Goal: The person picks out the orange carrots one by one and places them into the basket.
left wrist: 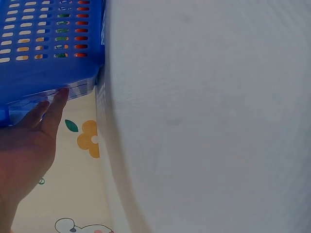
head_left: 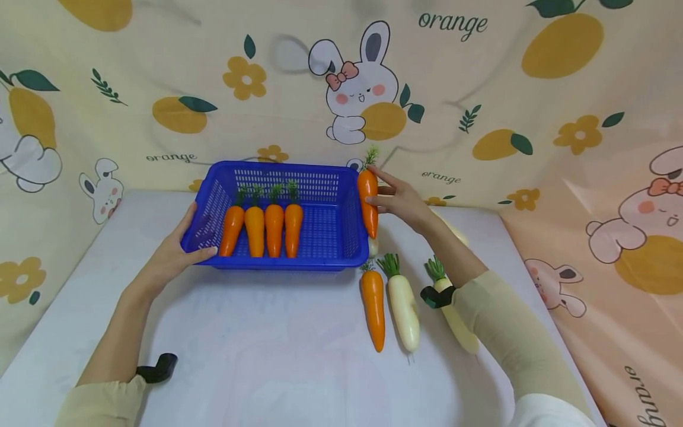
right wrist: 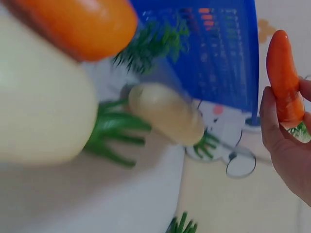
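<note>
A blue plastic basket [head_left: 288,263] with slotted walls holds a row of several orange carrots [head_left: 274,228] with green tops, toward its left side. My left hand [head_left: 168,261] grips the basket's left front corner, thumb over the rim and fingers outside; the left wrist view shows those fingers [left wrist: 56,109] against the basket wall. At the basket's right end, my right hand [head_left: 402,203] pinches another carrot [head_left: 368,204] between thumb and fingers, leafy top upward. In the right wrist view this carrot [right wrist: 281,65] is beside the blue wall.
Right of the basket, a loose carrot [head_left: 373,311] lies on the white table [head_left: 256,356] beside a white radish [head_left: 404,311]. A second radish [head_left: 463,329] is partly behind my right wrist. Other pale radishes are mostly hidden. A patterned cloth [head_left: 299,118] hangs behind.
</note>
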Available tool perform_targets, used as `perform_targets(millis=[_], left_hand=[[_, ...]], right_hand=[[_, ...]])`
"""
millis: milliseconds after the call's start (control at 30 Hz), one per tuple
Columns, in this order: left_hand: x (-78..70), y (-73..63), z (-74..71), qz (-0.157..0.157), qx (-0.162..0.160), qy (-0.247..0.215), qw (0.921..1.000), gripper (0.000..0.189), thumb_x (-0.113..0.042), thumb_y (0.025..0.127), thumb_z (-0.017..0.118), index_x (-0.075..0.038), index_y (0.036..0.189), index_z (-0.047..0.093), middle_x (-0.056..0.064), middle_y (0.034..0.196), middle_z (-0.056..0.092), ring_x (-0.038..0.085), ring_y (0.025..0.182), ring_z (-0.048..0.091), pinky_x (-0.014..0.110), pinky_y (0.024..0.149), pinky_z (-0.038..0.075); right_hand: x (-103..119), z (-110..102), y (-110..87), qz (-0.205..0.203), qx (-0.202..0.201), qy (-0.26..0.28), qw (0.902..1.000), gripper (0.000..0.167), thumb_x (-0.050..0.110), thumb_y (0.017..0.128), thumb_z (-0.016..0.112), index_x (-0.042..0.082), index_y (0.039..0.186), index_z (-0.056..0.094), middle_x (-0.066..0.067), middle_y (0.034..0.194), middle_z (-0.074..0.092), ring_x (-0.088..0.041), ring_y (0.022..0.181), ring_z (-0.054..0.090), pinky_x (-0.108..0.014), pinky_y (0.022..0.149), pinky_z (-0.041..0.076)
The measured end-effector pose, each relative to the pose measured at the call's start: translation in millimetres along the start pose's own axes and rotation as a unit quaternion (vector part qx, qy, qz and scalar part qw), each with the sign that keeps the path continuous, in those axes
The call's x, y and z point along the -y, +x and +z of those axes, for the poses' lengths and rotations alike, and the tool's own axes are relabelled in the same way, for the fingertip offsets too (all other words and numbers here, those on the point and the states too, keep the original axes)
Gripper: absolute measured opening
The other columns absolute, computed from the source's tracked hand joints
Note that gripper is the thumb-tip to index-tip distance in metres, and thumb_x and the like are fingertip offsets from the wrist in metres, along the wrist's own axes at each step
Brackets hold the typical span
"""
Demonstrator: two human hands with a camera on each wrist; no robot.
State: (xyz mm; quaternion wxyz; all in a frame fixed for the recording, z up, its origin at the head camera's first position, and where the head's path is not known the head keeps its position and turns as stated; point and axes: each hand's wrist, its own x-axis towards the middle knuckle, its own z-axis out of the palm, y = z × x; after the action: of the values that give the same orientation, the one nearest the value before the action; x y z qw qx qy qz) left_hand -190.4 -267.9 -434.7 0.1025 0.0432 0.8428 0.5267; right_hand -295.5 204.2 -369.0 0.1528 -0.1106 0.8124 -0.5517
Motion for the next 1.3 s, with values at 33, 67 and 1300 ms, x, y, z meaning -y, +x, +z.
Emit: perform_targets(millis=[33, 67, 1300], left_hand=[[-0.2, 0.2, 0.4, 0.0, -0.001, 0.0, 1.0, 0.1, -0.033, 0.095, 0.067, -0.044, 0.154, -0.013, 0.005, 0.166, -0.012, 0.04, 0.15, -0.01, 0.07, 0.114, 0.002], [-0.6, 0.3, 0.8, -0.002, -0.001, 0.0, 1.0, 0.101, -0.033, 0.095, 0.067, -0.044, 0.154, -0.014, 0.005, 0.166, -0.012, 0.039, 0.15, -0.009, 0.07, 0.114, 0.002], [0.0, 1.9, -0.5, -0.004, 0.003, 0.009, 0.9999, 0.099, -0.035, 0.093, 0.069, -0.045, 0.156, -0.007, 0.009, 0.166, -0.008, 0.043, 0.15, -0.007, 0.074, 0.111, 0.004]], right_hand=[[2.0, 3.0, 1.6, -0.007, 0.003, 0.002, 1.0, 0.073, 0.021, 0.095, 0.068, 0.035, 0.156, 0.031, -0.011, 0.146, 0.048, -0.029, 0.125, 0.055, -0.043, 0.095, 0.054], [4.2, 6.1, 3.2, -0.012, 0.007, 0.004, 0.9999, 0.072, 0.022, 0.095, 0.068, 0.034, 0.156, 0.032, -0.011, 0.144, 0.05, -0.029, 0.124, 0.056, -0.043, 0.095, 0.054], [4.6, 126.6, 59.2, 0.126, 0.036, -0.056, 0.9898, 0.089, 0.001, 0.085, 0.077, 0.023, 0.158, 0.03, -0.024, 0.149, 0.039, -0.035, 0.099, 0.068, -0.045, 0.082, 0.059]])
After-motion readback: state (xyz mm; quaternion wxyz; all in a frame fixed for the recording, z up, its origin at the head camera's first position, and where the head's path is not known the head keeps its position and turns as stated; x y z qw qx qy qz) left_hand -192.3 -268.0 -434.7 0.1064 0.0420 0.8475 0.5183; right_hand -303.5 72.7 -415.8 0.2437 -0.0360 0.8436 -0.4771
